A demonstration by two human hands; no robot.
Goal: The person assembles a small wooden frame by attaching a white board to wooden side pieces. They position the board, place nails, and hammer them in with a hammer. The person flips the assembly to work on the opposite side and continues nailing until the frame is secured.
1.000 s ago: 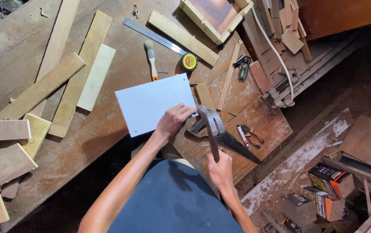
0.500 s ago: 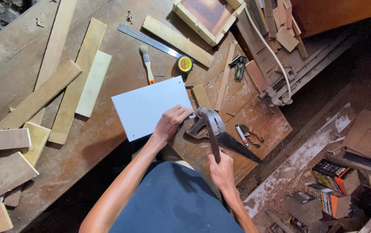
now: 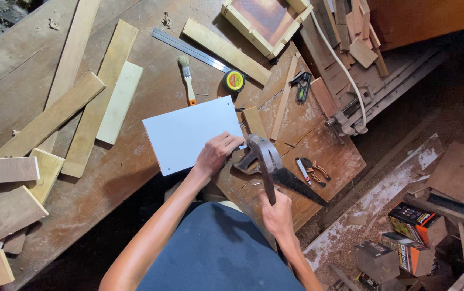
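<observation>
The left hand (image 3: 217, 153) rests with its fingers curled together and pinched down on the right-hand edge of a flat white rectangular panel (image 3: 188, 134) that lies on the worn brown wooden bench (image 3: 151, 59); what, if anything, sits between the fingertips cannot be told. The right hand (image 3: 277, 213) is clamped around the wooden handle of a steel-headed claw hammer (image 3: 261, 156), whose head hangs just beside the left hand's fingers, at the panel's edge.

One white panel, one hammer. Under the hammer lies one dark-bladed handsaw (image 3: 291, 183), its blade pointing right towards the bench's near edge. Beside it are one pair of orange-handled pliers (image 3: 314, 170) and one small utility knife (image 3: 301, 167). Above the panel lie one small orange-handled paintbrush (image 3: 188, 81), one yellow round tape measure (image 3: 234, 81) and one long steel ruler (image 3: 188, 49). One shallow square wooden frame (image 3: 264, 21) sits at the far edge. One metal bench vise (image 3: 348, 121) is at the right edge.

Pale and brown timber offcuts (image 3: 54, 113) crowd the left side, about ten in view. Bare bench shows between the panel's left edge and those offcuts, and above the panel. To the right, the sawdust-strewn floor (image 3: 383, 194) holds three printed cardboard boxes (image 3: 415, 223).
</observation>
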